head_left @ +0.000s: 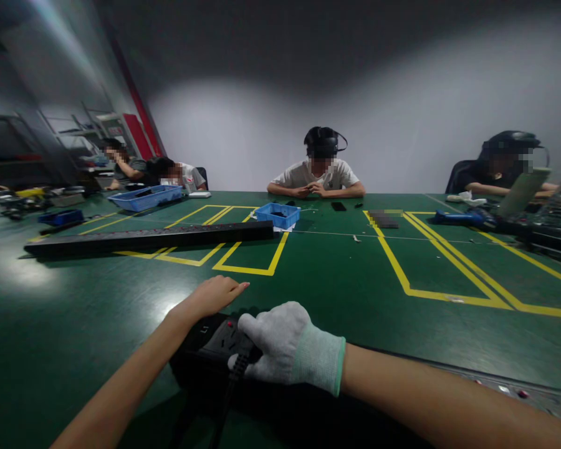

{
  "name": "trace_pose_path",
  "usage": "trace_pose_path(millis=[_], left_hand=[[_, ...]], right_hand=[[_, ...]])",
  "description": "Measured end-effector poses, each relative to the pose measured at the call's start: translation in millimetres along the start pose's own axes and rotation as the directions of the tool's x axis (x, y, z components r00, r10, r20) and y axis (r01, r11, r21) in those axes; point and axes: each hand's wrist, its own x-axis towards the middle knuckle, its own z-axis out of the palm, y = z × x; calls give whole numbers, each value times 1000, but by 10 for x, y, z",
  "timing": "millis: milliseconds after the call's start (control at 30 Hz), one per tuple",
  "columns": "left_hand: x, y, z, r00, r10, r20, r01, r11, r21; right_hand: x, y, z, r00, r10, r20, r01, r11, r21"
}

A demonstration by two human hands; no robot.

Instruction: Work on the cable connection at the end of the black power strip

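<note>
A long black power strip (194, 355) lies along the near edge, its end marked L1 with a socket and a small red light. My right hand (280, 340), in a light grey knitted glove, is closed around a black power plug (245, 349) at this socket. I cannot tell how far the plug sits in. Its black cord (229, 390) hangs toward me. My bare left hand (215, 294) rests at the strip's far edge, one finger stretched to the right. Its other fingers are mostly hidden, and it shows no object in it.
A second long black power strip (154, 239) lies across the green table (327, 280), marked with yellow tape. Behind it are a small blue bin (278, 215) and a larger blue crate (144, 197). One person (315, 174) sits opposite; others sit left and right.
</note>
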Motion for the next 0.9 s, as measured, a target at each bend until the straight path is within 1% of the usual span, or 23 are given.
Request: trace_pose_path(millis=[267,400,667,733,800,833,867,900], left_hand=[[-39,67,-69,999,-45,23,46,999,-20],[-47,87,-87,998,-53,25,53,999,-10],[-76,131,-130,998,-58,18,59,998,-14],[-86,144,-142,998,-54,13,54,998,-16],[-94,154,-152,999,-50,11,50,999,-22],[-96,157,-156,999,-48,13,48,998,-27],[-97,158,-158,999,-48,17,48,998,-32],[-95,157,-158,999,-48,22,49,998,-37]], right_hand=[[-6,-53,-92,1000,13,7,-12,998,-54],[-13,-46,-93,1000,-2,8,3,998,-69],[-8,-18,-115,999,-11,52,12,1000,-17],[-17,-13,-128,999,2,35,-4,999,36],[-23,10,-123,999,43,-8,-41,984,172],[-20,30,-112,995,90,-39,-76,958,276],[-11,57,-95,985,159,-70,-119,910,397],[4,89,-75,965,246,-94,-161,836,525]])
